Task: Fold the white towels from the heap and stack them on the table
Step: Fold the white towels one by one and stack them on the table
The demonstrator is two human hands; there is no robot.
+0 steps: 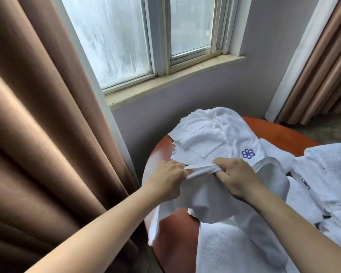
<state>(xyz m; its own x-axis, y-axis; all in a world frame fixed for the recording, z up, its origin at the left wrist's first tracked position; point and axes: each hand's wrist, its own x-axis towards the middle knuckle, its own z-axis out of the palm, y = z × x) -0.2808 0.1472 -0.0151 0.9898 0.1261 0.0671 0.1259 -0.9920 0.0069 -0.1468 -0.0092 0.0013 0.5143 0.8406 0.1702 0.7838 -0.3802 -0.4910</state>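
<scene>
A white towel (pixel 203 196) hangs bunched between my two hands above the round reddish-brown table (pixel 280 133). My left hand (pixel 165 180) pinches its upper edge on the left. My right hand (pixel 238 178) grips the same edge close beside it, fingers curled into the cloth. Behind them lies a spread white towel (pixel 211 133) with a blue flower logo. A heap of more white towels (pixel 327 174) covers the table's right side. Another white towel (pixel 234 251) lies at the near edge under my right forearm.
Brown curtains hang at the left (pixel 37 134) and at the far right (pixel 323 75). A window with a stone sill (pixel 165 81) sits in the grey wall behind the table. The table's left rim (pixel 148 166) stands close to the left curtain.
</scene>
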